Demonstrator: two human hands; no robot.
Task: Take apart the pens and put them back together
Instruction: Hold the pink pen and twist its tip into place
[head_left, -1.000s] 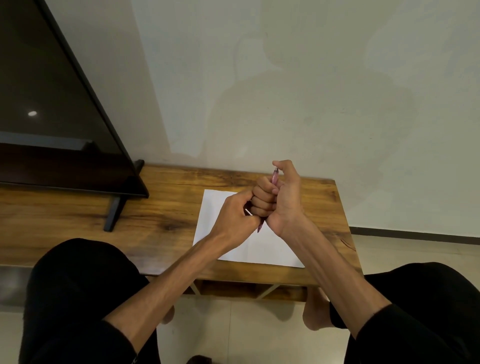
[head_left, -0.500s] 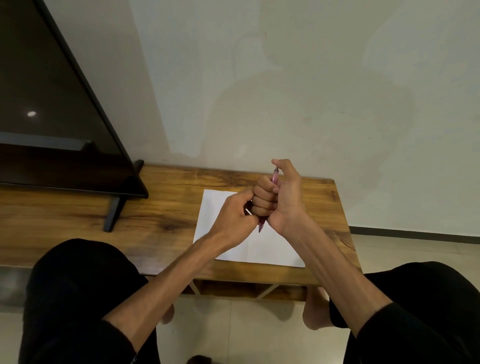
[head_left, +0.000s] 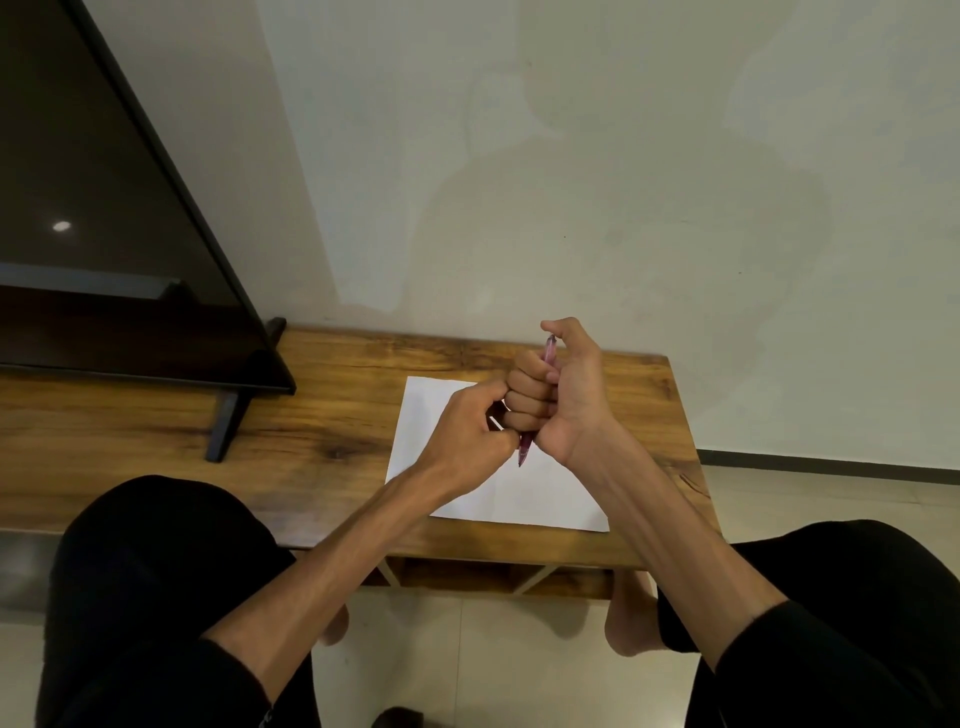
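Fingers of the right hand (head_left: 563, 395) are curled tight around a pink pen (head_left: 524, 451), like a fist, with the thumb poking up above it. The pen stands almost straight up in the middle of the frame. Its top end peeks out above the fist and its pointed tip sticks out below, hanging over the white sheet of paper (head_left: 550, 493).

The left hand (head_left: 467, 441) sits right next to the fist, touching it. Its fingers are bent too, and they seem to pinch something thin and pale. I cannot tell what that small thing is. It may be a piece of the pen, or it may just be the paper showing through.

How far along is the job? I think it is somewhere in the middle of working on one pen. The pen looks mostly whole from here, but the fist hides the middle part, so I cannot say if it is being pulled apart or put back together. I see no loose pieces lying on the paper. I see no other pens either, so more may be left to do, out of sight.

The pen looks thin, pink and a bit see-through, with a darker tip at the bottom.

The paper lies on a wooden table (head_left: 322, 415) in the middle of the frame. A big dark screen (head_left: 104, 234) stands at the upper left, and a plain wall fills the top.
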